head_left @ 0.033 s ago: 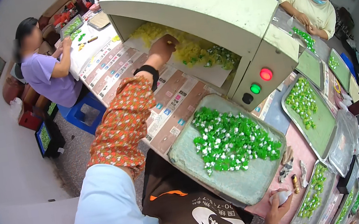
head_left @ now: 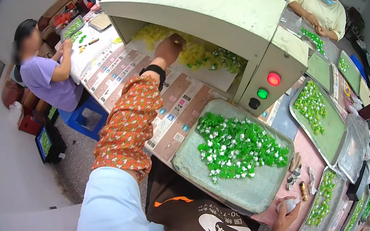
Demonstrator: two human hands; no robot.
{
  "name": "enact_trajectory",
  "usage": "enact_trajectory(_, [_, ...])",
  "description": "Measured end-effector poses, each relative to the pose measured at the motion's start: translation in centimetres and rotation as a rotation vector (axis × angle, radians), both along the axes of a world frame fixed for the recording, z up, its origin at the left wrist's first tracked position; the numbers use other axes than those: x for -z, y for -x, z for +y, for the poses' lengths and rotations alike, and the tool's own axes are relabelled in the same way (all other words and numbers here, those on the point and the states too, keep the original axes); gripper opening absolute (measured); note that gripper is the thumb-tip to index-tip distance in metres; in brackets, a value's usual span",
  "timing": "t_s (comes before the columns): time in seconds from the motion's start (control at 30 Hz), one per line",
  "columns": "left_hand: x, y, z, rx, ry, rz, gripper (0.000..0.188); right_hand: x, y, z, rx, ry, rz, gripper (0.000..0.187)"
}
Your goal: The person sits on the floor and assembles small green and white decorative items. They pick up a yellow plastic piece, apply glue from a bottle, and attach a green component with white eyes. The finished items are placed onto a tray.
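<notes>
My left hand (head_left: 169, 51) reaches under the hood of a cream box-shaped machine (head_left: 197, 3), over a heap of small yellow pieces (head_left: 195, 53). Its fingers are curled together, and whatever is between them cannot be made out. Green and white pieces (head_left: 224, 57) mix into the heap's right end. Low at the right, my right hand (head_left: 283, 219) is closed around a smooth white object (head_left: 292, 203) whose kind I cannot tell. Between my arms a worn metal tray (head_left: 191, 157) holds many small green pieces with white, panda-like figures (head_left: 242, 145).
A red lamp, a green lamp and a black knob sit on the machine's end (head_left: 265, 89). More trays (head_left: 337, 140) of green-yellow pieces stand at the right. One person (head_left: 49, 73) sits at the far left, another (head_left: 322, 9) at the far right. A blue stool (head_left: 82, 119) stands left.
My left hand has shifted very slightly to the right under the hood. My right hand keeps its hold on the white object.
</notes>
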State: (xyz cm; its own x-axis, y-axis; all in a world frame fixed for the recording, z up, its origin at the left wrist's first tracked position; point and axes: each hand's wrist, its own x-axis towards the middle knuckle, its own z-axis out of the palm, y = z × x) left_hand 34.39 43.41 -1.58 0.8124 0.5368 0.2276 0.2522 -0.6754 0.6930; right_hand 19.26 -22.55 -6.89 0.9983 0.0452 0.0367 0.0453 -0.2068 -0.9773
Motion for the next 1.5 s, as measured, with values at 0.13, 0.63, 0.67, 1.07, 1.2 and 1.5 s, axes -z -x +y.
enact_trajectory(0.13, [2.7,-6.3,2.6,-0.136,-0.491,0.031,0.036,0.9,0.4,-0.9,0.040,0.010,0.098,0.022])
enact_trajectory(0.63, [5.0,-14.3,-2.2,-0.085,-0.502,0.209,0.042,2.8,2.4,-3.2,0.120,0.143,0.142,0.060])
enact_trajectory(0.67, [5.1,-14.3,-2.6,-0.078,-0.498,0.217,0.042,2.8,2.4,-3.0,0.127,0.131,0.151,0.061])
enact_trajectory(1.07, [3.9,-11.8,-2.3,-0.014,-0.367,0.251,0.046,0.7,0.8,-0.1,0.115,0.087,0.072,0.027])
enact_trajectory(1.2, [2.8,-9.7,-1.4,0.013,-0.298,0.277,0.047,0.7,1.0,0.2,0.116,0.073,0.058,0.030])
enact_trajectory(1.5, [-3.6,0.2,-7.9,0.134,0.300,0.242,0.050,-0.4,0.8,0.3,0.081,-0.002,0.101,0.032])
